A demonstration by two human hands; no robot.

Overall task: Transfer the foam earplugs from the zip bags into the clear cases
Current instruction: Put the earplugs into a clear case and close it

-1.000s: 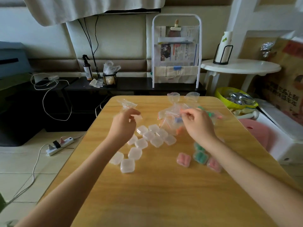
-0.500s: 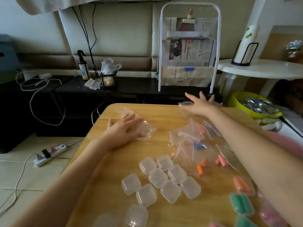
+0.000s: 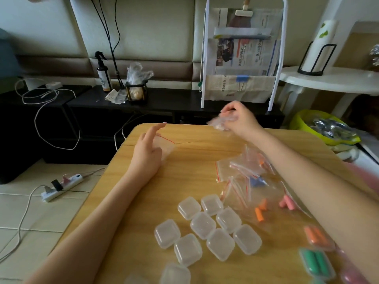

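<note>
At the table's far edge my right hand (image 3: 239, 119) pinches an empty zip bag (image 3: 220, 124), while my left hand (image 3: 148, 152), fingers loose, rests on another empty bag (image 3: 167, 145), with the filled bags (image 3: 248, 181) nearer my right arm.

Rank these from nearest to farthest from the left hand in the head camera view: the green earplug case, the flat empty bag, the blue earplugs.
From the left hand:
1. Flat empty bag, under its fingers at the table's far left.
2. Blue earplugs, bagged in the pile at mid-right.
3. Green earplug case, near the right front edge.
</note>
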